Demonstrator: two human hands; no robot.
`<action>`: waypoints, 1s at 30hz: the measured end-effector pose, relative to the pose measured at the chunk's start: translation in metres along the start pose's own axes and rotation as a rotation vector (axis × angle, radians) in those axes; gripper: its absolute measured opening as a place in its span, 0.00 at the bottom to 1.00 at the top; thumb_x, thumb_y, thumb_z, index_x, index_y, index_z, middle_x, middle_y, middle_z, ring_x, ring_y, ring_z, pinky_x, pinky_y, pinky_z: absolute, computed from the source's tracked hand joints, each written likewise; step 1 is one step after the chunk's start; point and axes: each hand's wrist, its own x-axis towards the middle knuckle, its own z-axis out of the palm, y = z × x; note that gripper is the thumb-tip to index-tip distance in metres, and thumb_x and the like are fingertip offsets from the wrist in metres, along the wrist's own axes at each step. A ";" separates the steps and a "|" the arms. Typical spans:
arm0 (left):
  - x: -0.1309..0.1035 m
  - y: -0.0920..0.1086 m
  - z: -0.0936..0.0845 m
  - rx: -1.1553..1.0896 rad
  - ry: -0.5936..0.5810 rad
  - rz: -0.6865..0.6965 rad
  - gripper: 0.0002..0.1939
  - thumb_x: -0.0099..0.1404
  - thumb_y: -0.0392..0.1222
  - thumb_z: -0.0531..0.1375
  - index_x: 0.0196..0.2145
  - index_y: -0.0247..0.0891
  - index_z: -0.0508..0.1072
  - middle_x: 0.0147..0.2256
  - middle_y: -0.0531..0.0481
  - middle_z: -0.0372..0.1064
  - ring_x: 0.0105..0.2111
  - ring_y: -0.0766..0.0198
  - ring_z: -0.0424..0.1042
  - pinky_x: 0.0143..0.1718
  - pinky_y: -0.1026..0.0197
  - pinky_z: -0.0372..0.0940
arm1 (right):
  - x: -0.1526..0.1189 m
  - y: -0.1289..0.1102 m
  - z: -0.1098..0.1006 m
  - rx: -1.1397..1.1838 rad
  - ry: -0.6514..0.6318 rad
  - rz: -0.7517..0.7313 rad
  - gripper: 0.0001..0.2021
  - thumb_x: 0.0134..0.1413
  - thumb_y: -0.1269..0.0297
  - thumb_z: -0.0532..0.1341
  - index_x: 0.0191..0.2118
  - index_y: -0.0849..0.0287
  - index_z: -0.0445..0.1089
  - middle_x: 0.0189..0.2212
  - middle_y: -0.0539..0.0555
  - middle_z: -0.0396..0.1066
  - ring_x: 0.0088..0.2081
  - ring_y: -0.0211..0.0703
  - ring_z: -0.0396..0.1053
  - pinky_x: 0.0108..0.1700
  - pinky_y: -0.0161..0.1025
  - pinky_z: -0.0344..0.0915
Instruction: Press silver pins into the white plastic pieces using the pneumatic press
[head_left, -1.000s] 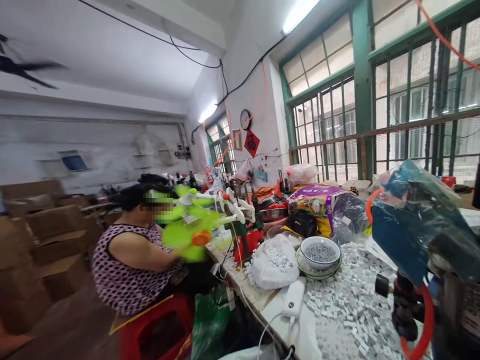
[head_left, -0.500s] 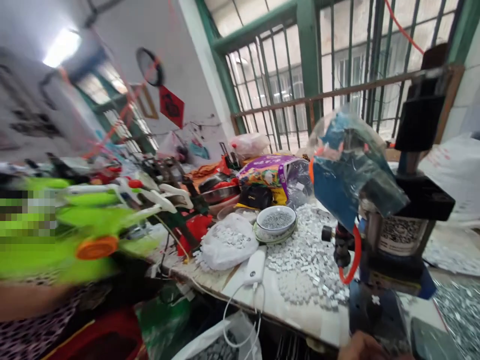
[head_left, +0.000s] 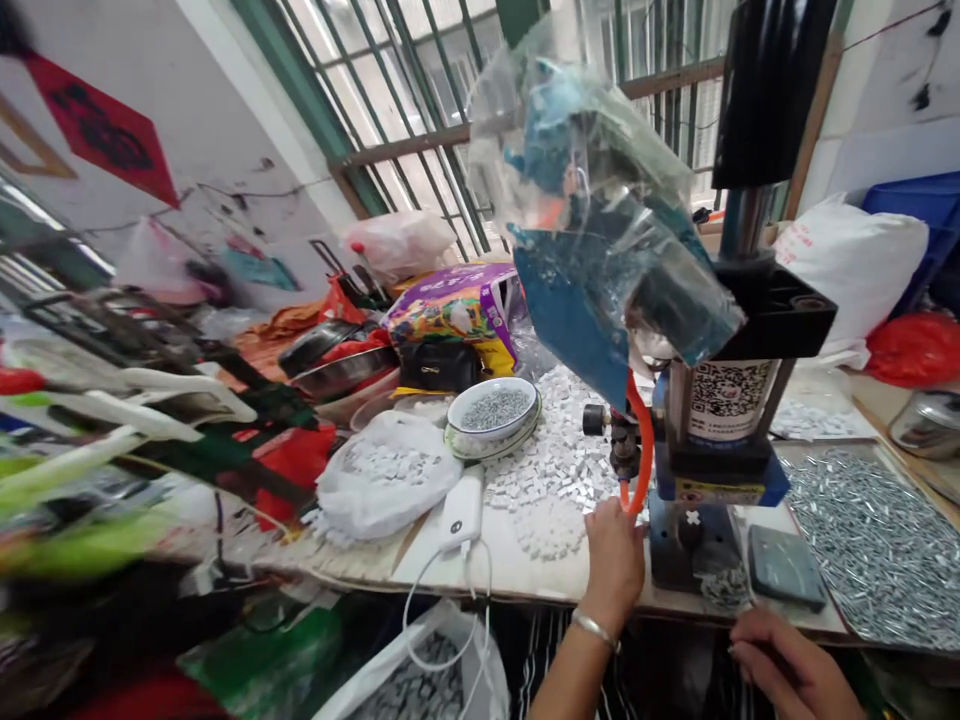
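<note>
Swinging right over the last second, my head view has pushed the lime-green plastic fan [head_left: 97, 510] to the blurred left edge and brought both bare hands in beside the tall black metal press [head_left: 784, 310]; only one hand showed, at the bottom edge, half a second ago. Hands, press and small parts now sit before me together.

The left hand [head_left: 615, 550] is back-up at the foot of the looped orange hose [head_left: 641, 440]. Its fingertips are hidden, so I cannot tell how far open that grip is or whether it has hold of anything. The right hand [head_left: 791, 655], fingers bent with thumb close, is at the near edge of the white-topped counter [head_left: 555, 580]; whether its grip pinches something small, I cannot tell. Just beyond are the grey rectangular box [head_left: 786, 567] and a heap of thin silver metal bits [head_left: 724, 587]. A small white cross-shaped piece [head_left: 693, 517] shows at the press's dark base.
</note>
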 end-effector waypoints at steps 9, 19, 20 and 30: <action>0.012 -0.002 0.007 -0.128 0.067 -0.027 0.13 0.63 0.29 0.56 0.42 0.39 0.76 0.43 0.41 0.73 0.46 0.51 0.68 0.50 0.48 0.60 | 0.000 0.000 -0.001 -0.009 0.051 -0.069 0.13 0.66 0.54 0.58 0.35 0.54 0.74 0.28 0.52 0.73 0.29 0.42 0.72 0.34 0.31 0.71; -0.059 0.048 -0.025 -1.255 -0.273 -0.297 0.12 0.61 0.44 0.66 0.41 0.37 0.75 0.34 0.51 0.72 0.35 0.63 0.70 0.41 0.61 0.65 | 0.038 -0.036 0.010 0.072 0.078 -0.049 0.11 0.70 0.58 0.54 0.38 0.55 0.70 0.33 0.52 0.70 0.35 0.42 0.70 0.39 0.35 0.67; -0.063 0.052 -0.026 -1.276 -0.281 -0.300 0.12 0.61 0.44 0.66 0.41 0.37 0.75 0.34 0.51 0.72 0.35 0.63 0.70 0.41 0.61 0.65 | 0.041 -0.038 0.012 0.063 0.077 -0.055 0.11 0.71 0.58 0.53 0.39 0.55 0.70 0.33 0.52 0.70 0.35 0.41 0.69 0.39 0.35 0.66; -0.069 0.053 -0.020 -1.231 -0.250 -0.326 0.11 0.61 0.43 0.66 0.40 0.37 0.75 0.35 0.49 0.73 0.37 0.61 0.71 0.44 0.59 0.66 | 0.035 -0.032 0.016 -0.118 0.147 -0.259 0.10 0.70 0.68 0.52 0.44 0.55 0.71 0.37 0.54 0.71 0.39 0.43 0.71 0.42 0.39 0.69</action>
